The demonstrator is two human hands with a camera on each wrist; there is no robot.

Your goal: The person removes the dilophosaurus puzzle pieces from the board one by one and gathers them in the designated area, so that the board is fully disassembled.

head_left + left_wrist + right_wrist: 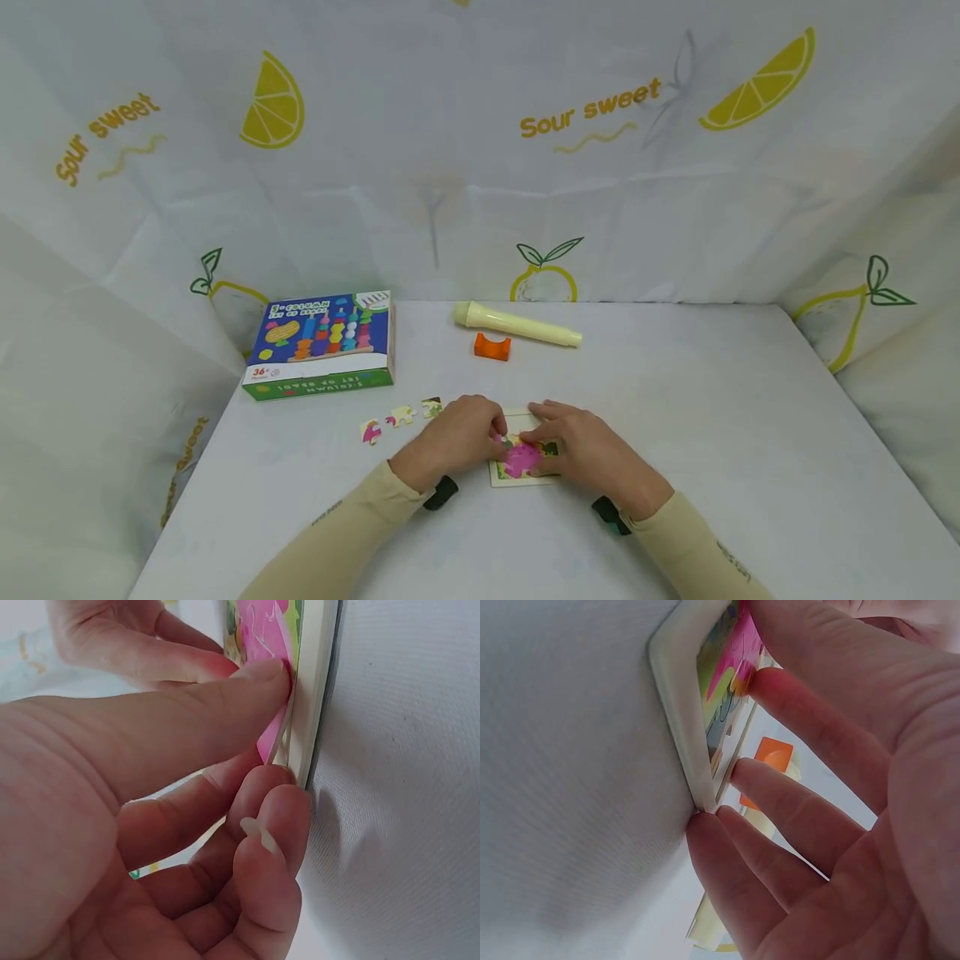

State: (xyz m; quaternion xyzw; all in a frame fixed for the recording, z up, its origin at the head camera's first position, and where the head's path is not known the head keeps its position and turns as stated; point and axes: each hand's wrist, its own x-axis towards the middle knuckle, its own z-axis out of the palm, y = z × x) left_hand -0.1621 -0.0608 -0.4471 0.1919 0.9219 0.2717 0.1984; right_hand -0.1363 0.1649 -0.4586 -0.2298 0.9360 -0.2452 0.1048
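A small jigsaw in a pale frame (525, 481) lies on the white table, its picture mostly pink and green. At its left side, my left hand (468, 427) pinches a pink puzzle piece (271, 742) between thumb and finger; the piece tilts up from the frame in the left wrist view. My right hand (583, 443) spreads over the other side. Its fairly straight fingers touch the frame's edge and corner in the right wrist view, with the thumb over the picture. Loose puzzle pieces (401, 416) lie left of my left hand. Both hands hide part of the jigsaw.
A blue bead-set box (322, 346) stands at the back left of the table. Behind the jigsaw lie an orange notched block (492, 347) and a pale yellow microphone-shaped stick (521, 324). A white printed curtain (450, 167) hangs along the back and sides.
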